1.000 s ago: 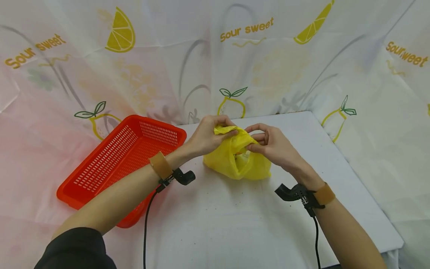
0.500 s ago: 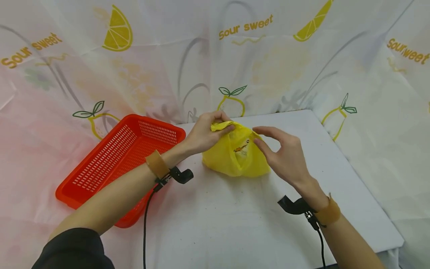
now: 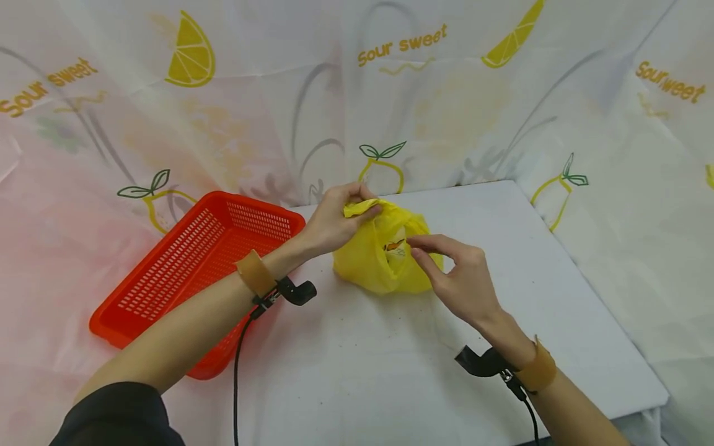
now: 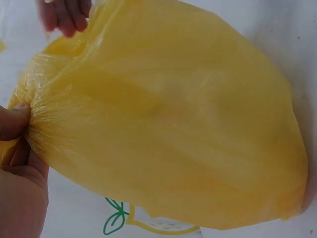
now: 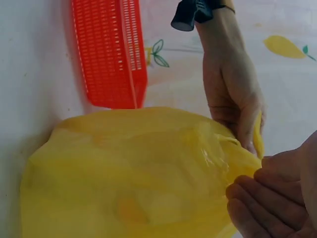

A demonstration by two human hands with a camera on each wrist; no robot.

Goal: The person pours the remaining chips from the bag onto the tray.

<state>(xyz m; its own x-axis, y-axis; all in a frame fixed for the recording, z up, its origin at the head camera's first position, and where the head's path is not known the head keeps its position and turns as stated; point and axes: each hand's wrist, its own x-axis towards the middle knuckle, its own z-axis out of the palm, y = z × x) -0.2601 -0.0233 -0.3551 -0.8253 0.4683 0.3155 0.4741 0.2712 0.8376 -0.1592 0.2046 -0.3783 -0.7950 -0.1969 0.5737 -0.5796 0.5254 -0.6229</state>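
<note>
A yellow plastic bag (image 3: 362,260) stands on the white table, its mouth gaping toward me. Through the mouth shows something pale with an orange-and-dark print (image 3: 395,246); the rest of the contents is hidden behind the yellow film. My left hand (image 3: 334,220) pinches the gathered rim at the bag's upper left, thumb on top, as the left wrist view (image 4: 22,183) also shows. At the mouth's right side is my right hand (image 3: 465,279), its thumb and forefinger slightly apart and holding nothing visible. In the right wrist view its fingers (image 5: 262,203) lie fairly straight against the bag's edge.
A red perforated plastic basket (image 3: 162,279) sits to the left, partly beneath my left forearm. Behind the white table (image 3: 357,384) hangs a lemon-print cloth (image 3: 446,111). Camera cables (image 3: 237,378) trail from both wrists.
My right hand has let go of the bag's rim, drawn back, then moved left and down in front of the mouth. The left hand keeps its pinch; the mouth has spread, showing more print inside.
</note>
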